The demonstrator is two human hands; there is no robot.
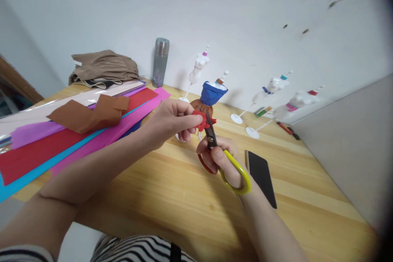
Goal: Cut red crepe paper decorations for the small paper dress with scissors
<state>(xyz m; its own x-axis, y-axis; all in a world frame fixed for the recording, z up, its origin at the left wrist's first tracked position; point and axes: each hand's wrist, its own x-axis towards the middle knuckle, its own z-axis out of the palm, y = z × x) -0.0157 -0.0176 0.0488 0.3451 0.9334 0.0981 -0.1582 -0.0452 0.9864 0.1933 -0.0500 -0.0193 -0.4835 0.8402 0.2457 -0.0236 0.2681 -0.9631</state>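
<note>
Between thumb and fingers, my left hand (175,120) pinches a small crumpled piece of red paper (202,120). My right hand (224,157) grips scissors (238,176) with yellow and red handles. The dark blades point away from me and lie at the right part of the red piece; whether they cut into it is too small to tell. Just behind both hands stands a small white mannequin in a blue top (213,93) and a brown pleated skirt (201,106), its lower part hidden by the hands and the red piece.
Long coloured paper sheets (39,153) and a folded brown piece (92,115) cover the table's left side, with brown cloth (106,65) and a bottle (160,63) behind. Several other white mannequins (199,65) stand along the wall. A black phone (261,176) lies right of my right hand.
</note>
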